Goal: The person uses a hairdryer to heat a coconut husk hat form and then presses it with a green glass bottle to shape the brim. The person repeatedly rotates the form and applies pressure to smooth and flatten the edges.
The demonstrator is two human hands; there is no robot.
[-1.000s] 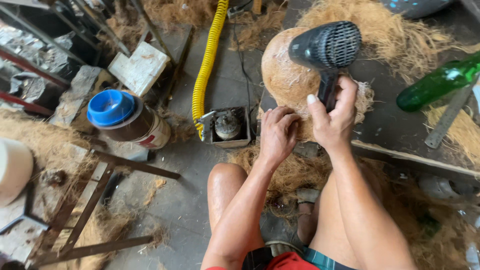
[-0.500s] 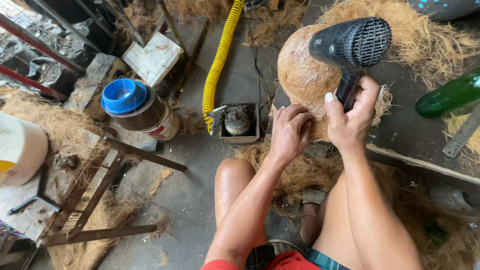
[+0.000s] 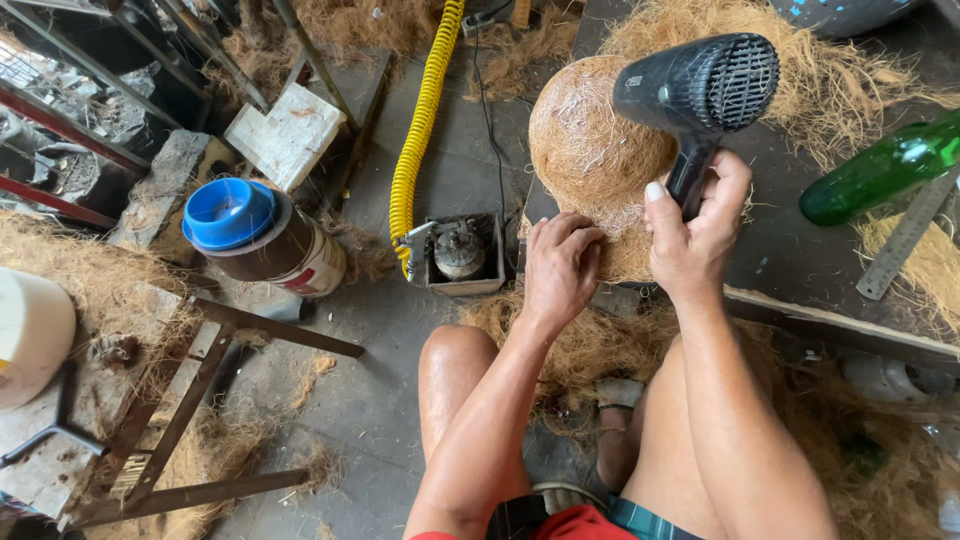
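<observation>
The right hand (image 3: pixel 690 240) has its grip closed around the handle of a black hair dryer (image 3: pixel 700 90), which sits just above a round ball of coconut fibre (image 3: pixel 590 140) on the dark desk (image 3: pixel 780 270). The left hand (image 3: pixel 560 265), fingers curled, presses on the ball's lower edge. A green bottle (image 3: pixel 880 170) lies nearby.

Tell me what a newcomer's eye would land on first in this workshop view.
The black hair dryer gripped in the right hand stands out, held against the round fibre-covered ball at top centre, with the left hand pressed on the fibre at the ball's base. A bright yellow coiled hose runs down the floor to the left of them, and a blue-lidded jar lies further left.
</observation>
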